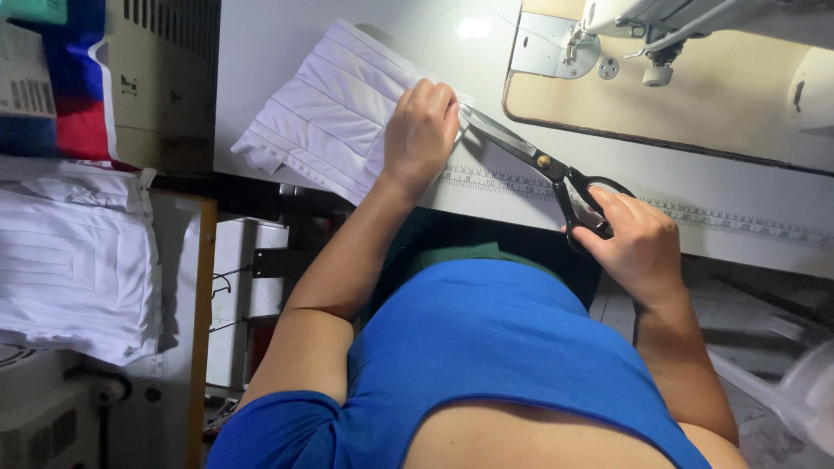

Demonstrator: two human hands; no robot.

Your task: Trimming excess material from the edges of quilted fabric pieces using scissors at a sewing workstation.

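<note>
blue shirt filled the near view. on the worktop, left hand pressed flat on white cloth; right hand gripped scissors, blades at the cloth edge. cutting seemed in progress; the next snip needed steady, taut cloth.

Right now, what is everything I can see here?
Pleated cloth: one, white, on the table under the left hand.
Scissors: one, dark handles, steel blades, pointing at the cloth edge.
Table: one, white, with a ruler strip along its front edge.
Sewing machine: one, cream, top right.
Cloth stack: one, white, on a side stand at left.
Left hand: pressing on the cloth.
Right hand: holding the scissor handles.
</note>
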